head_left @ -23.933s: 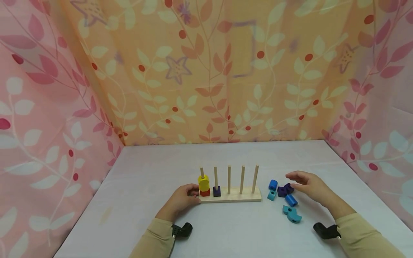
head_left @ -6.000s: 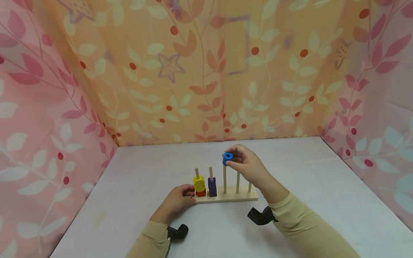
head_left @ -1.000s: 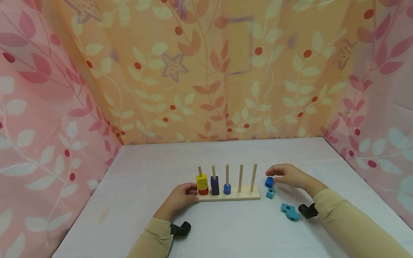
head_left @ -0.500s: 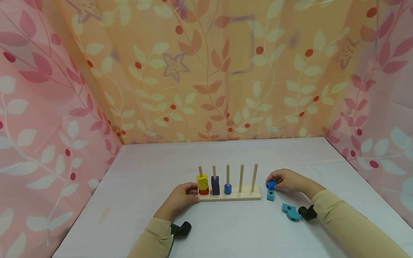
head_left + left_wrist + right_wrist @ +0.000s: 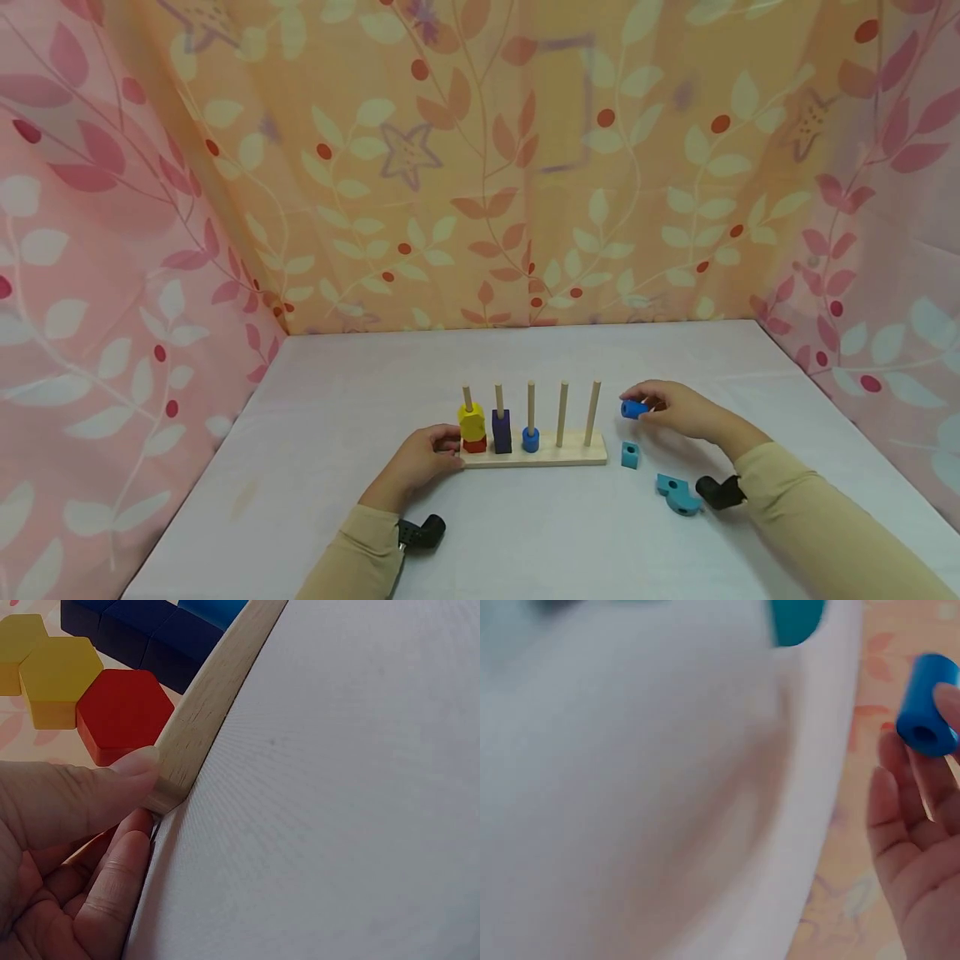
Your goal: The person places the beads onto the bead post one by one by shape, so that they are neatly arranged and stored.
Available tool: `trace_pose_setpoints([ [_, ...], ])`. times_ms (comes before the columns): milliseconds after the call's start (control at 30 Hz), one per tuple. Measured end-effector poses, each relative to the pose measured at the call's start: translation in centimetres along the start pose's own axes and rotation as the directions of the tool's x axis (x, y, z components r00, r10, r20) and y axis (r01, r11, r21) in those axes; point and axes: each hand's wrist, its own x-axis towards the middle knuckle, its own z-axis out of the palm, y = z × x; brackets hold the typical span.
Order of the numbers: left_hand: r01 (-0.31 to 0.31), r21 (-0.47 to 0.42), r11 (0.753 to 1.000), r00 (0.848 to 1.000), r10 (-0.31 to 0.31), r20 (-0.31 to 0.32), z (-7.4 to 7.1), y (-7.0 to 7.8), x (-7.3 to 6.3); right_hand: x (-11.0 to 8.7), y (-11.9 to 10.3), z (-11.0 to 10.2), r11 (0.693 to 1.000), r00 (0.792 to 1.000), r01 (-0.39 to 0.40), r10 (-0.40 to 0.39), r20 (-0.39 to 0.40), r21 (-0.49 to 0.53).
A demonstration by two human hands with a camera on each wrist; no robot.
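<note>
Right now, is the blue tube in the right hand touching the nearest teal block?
Apart. The head view shows bare white table between the blue tube and the nearest teal block.

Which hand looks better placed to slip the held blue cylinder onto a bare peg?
Probably the right hand: it holds the blue cylinder and is nearer the two bare pegs. The left hand is busy gripping the opposite end of the wooden base.

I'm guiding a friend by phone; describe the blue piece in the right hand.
Over the white table, past the right end of the wooden peg base, is the right hand. It holds a blue cylinder; the similar blue piece sits on the middle peg.
</note>
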Motion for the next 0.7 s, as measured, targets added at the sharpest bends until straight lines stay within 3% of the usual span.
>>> trace_pose_setpoints([
  [367, 0.001, -0.006, 1.000, 1.000, -0.001, -0.005, 0.1, -0.2, 0.2, -0.4, -3.9, -0.6, 0.991, 0.976, 0.078, -0.054, -0.209, 0.107],
  [567, 0.002, -0.010, 1.000, 1.000, -0.002, -0.008, 0.1, -0.3, 0.2, -0.3, -6.8, -1.0, 0.989, 0.950, 0.125, -0.096, -0.299, 0.082],
  [700, 0.001, -0.009, 1.000, 1.000, -0.001, -0.006, 0.1, -0.2, 0.2, -0.5, -8.7, -1.1, 0.980, 0.917, 0.163, -0.106, -0.385, 0.118],
])
